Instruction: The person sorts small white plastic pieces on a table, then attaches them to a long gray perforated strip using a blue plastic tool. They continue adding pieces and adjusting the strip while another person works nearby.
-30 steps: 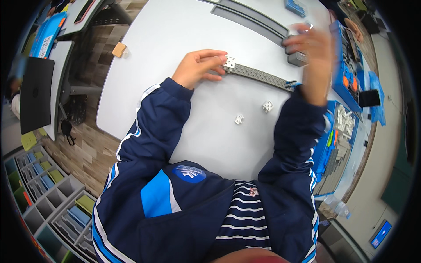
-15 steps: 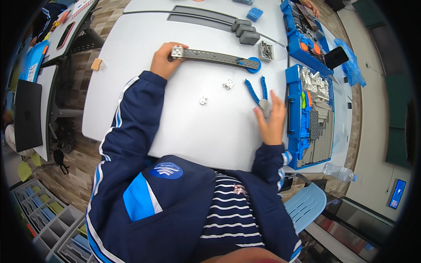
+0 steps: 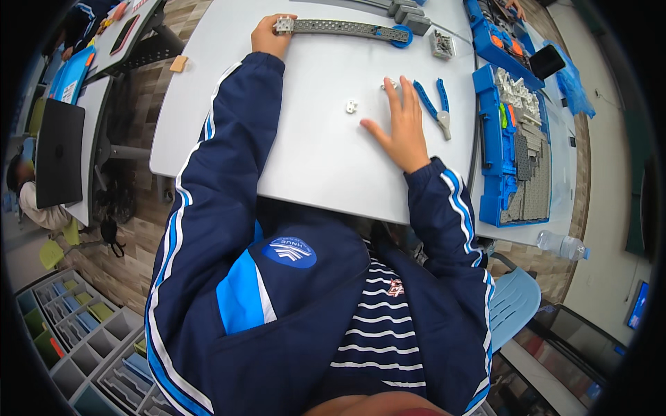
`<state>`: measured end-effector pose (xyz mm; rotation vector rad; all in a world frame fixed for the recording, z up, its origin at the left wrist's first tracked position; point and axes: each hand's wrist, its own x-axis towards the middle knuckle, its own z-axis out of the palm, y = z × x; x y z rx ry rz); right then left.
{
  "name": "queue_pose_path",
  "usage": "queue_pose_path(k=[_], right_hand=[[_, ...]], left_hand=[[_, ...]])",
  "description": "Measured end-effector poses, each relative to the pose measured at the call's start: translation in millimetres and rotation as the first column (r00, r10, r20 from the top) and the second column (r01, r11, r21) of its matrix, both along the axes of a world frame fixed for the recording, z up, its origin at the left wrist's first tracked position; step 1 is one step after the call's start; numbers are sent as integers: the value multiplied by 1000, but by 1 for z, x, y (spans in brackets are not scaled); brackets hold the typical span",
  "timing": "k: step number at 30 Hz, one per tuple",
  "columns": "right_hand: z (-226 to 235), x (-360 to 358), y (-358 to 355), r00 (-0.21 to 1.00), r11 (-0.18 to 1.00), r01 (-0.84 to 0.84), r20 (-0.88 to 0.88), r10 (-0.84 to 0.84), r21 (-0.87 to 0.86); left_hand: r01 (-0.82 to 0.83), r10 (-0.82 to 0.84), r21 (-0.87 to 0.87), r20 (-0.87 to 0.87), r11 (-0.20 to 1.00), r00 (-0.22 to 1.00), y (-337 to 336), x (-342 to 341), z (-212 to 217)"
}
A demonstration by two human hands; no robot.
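At the far side of the white table [image 3: 312,145], my left hand [image 3: 269,36] is closed around the left end of a long grey perforated beam [image 3: 340,28], by a white connector block [image 3: 284,26]. A blue round wheel [image 3: 402,39] sits at the beam's right end. My right hand [image 3: 404,135] is open over the table, fingers spread, holding nothing. Left of its fingers lies a small white connector piece [image 3: 351,107]. Another white piece [image 3: 390,84] is mostly hidden behind the fingertips. Just right of this hand lie blue-handled pliers [image 3: 444,121].
A blue case [image 3: 491,184] of white and grey building parts stands at the right, with another blue case [image 3: 482,31] beyond it. Grey blocks [image 3: 416,22] and a clear box of small pins [image 3: 442,44] sit at the back. A plastic bottle [image 3: 558,244] lies at the right edge.
My right hand has moved left from the pliers toward the white pieces, partly covering one. My left hand still grips the beam's end. The whole view has shifted, with the table higher in it.
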<state>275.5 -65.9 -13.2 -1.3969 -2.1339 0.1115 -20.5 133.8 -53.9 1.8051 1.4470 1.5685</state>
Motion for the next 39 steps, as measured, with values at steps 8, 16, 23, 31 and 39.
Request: queue_pose_path(k=[8, 16, 23, 31, 39], right_hand=[[-5, -37, 21, 987, 988, -153, -43, 152, -13], [1, -39, 24, 998, 999, -24, 53, 21, 46], [-3, -21, 27, 997, 995, 25, 66, -31, 94], [4, -13, 33, 932, 999, 47, -360, -48, -13], [92, 169, 84, 873, 870, 313, -246, -422, -381]], left_hand=[[212, -195, -148, 118, 966, 974, 3, -20, -2], [262, -232, -169, 180, 950, 956, 0, -29, -16], [218, -178, -268, 166, 939, 970, -6, -25, -6], [243, -226, -186, 105, 952, 968, -20, -23, -1], [207, -216, -189, -30, 960, 976, -28, -16, 17]])
